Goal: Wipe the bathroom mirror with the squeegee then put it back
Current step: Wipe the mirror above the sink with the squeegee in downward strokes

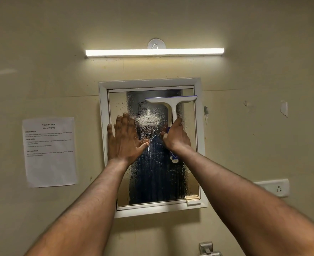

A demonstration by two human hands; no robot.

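Note:
A white-framed mirror (152, 174) hangs on the beige wall, its glass covered with water drops. My right hand (176, 137) grips the handle of a white squeegee (171, 103) with a blue blade. The blade lies level against the glass near the mirror's top right. The blue-and-white end of the handle sticks out below my wrist. My left hand (125, 139) rests flat on the left side of the mirror, fingers spread, touching glass and frame.
A lit tube light (154, 52) runs above the mirror. A printed paper sheet (49, 151) is stuck to the wall at left. A white socket plate (275, 187) sits at right. A metal tap fitting (208, 249) shows at the bottom edge.

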